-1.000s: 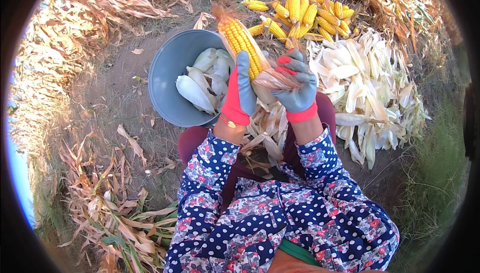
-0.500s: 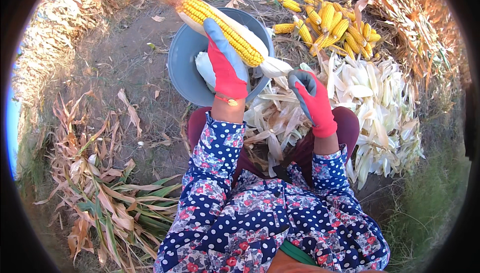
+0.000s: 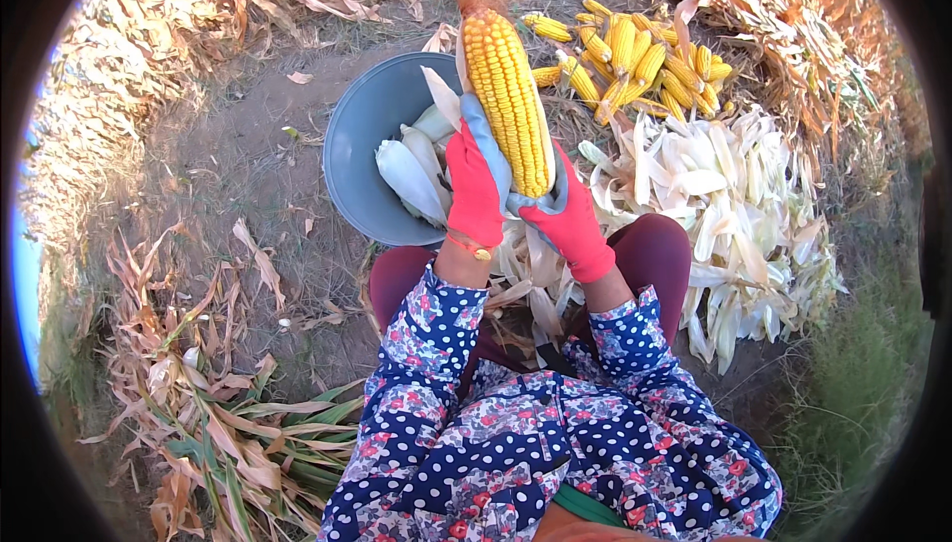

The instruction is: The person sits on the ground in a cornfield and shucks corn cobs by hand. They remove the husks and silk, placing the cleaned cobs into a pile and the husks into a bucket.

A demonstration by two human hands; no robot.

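Observation:
A large yellow corn cob (image 3: 507, 106) stands nearly upright in front of me, its brown silk tip pointing away and pale husk still along its sides. My left hand (image 3: 476, 173), in a red and grey glove, is wrapped round its left side. The matching glove of my right hand (image 3: 572, 220) closes round the cob's base, where the gripped part is hidden. Left of the cob, a grey bucket (image 3: 342, 135) holds several ears in whitish husk (image 3: 413, 177). The bucket's right side is partly covered by my left hand and the cob.
Bare yellow cobs (image 3: 635, 61) lie heaped at the far right. Nearer, a broad pile of pale stripped husks (image 3: 734, 215) spreads beside my right knee. Dry leaves and stalks (image 3: 218, 413) lie at the near left, and more dry stalks (image 3: 773, 36) line the far right edge.
The cob has turned from slanting left to nearly upright and come nearer. My right hand has moved left from the husk end onto the cob's base. More husked ears show in the bucket.

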